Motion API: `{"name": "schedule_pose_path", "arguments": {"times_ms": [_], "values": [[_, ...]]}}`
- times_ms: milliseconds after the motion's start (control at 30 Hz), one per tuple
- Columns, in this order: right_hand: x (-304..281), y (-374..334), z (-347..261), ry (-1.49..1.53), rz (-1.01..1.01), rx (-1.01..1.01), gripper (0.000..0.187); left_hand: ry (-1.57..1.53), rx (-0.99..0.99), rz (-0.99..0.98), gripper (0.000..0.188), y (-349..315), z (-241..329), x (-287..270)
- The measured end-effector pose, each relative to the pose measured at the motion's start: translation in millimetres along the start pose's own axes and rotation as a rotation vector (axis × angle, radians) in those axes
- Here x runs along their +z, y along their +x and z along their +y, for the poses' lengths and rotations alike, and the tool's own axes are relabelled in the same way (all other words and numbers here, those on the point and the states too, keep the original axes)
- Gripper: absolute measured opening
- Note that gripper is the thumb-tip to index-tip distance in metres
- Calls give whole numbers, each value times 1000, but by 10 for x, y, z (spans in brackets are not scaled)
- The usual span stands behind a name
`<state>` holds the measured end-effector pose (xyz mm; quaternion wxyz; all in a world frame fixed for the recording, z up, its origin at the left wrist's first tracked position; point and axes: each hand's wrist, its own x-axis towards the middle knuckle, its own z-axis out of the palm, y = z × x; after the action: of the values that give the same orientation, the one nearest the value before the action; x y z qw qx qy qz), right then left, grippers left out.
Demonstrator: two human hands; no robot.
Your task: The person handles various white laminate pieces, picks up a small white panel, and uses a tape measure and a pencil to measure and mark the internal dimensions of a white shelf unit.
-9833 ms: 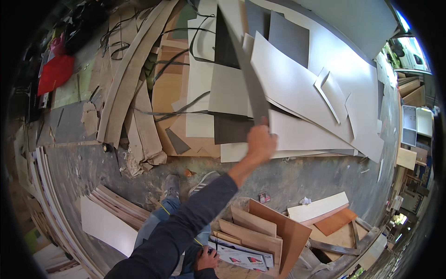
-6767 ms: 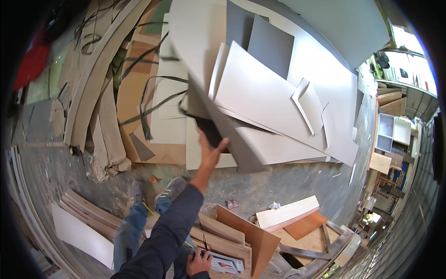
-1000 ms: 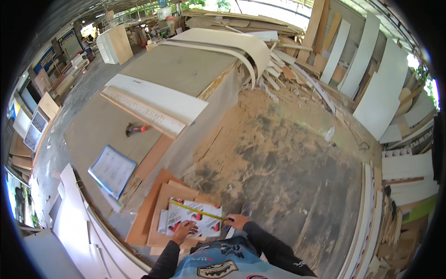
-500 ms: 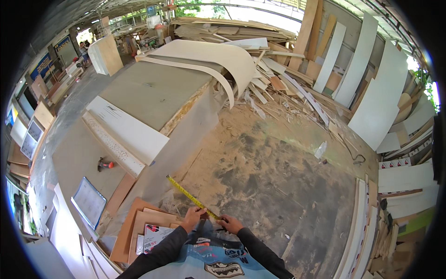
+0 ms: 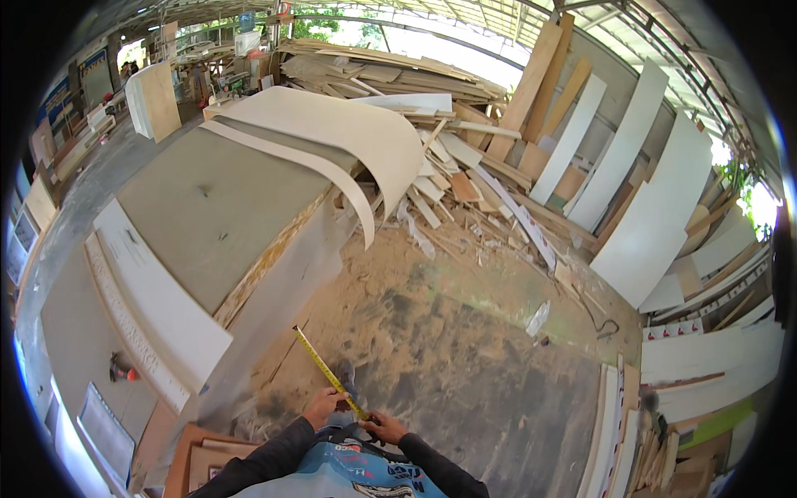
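Note:
A yellow tape measure blade [image 5: 320, 365] sticks out over the floor, slanting up and to the left away from me. My left hand [image 5: 322, 407] is closed, its fingers pinching the blade partway along. Close beside it, my right hand [image 5: 385, 427] is closed around the tape measure's body, which the fingers mostly hide. Both hands are low in front of my blue shirt, and below the blade a shoe shows in part.
To the left stands a large worktable [image 5: 191, 207] carrying a white board [image 5: 166, 290], bent pale sheets [image 5: 349, 137] and a red-tipped tool [image 5: 123, 369]. Offcuts [image 5: 465, 187] heap beyond it. Tall white panels [image 5: 652, 212] lean at the right. Sawdust covers the floor [image 5: 432, 332].
My view has swung to the right, so the table sits further left. Both hands keep hold of the tape measure, and its blade now points more steeply away from me.

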<state>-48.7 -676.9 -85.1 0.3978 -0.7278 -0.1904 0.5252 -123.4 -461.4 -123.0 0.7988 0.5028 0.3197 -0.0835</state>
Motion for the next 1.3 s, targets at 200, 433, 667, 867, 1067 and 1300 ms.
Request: {"name": "schedule_pose_path", "arguments": {"times_ms": [200, 433, 667, 867, 1067, 1300], "values": [[-924, 1150, -683, 48, 34, -43, 47, -41, 30, 2, 19, 1150, 1237, -81], [-1979, 1992, -1770, 127, 43, -29, 40, 60, 104, 5, 21, 2192, 2800, -30], [-3028, 2602, -2050, 111, 41, -108, 38, -37, 149, 85, 17, 3143, 3372, 360], [-4294, 3430, -2133, -67, -15, -275, 40, -163, 234, 158, 18, 4210, 3732, 669], [-5504, 4031, -2917, -130, -148, -179, 42, -350, 301, 321, 17, 4803, 4521, 1163], [-6184, 4970, -3394, 142, -102, -202, 30, -589, 240, 601, 28, 5511, 5024, 1149]]}}
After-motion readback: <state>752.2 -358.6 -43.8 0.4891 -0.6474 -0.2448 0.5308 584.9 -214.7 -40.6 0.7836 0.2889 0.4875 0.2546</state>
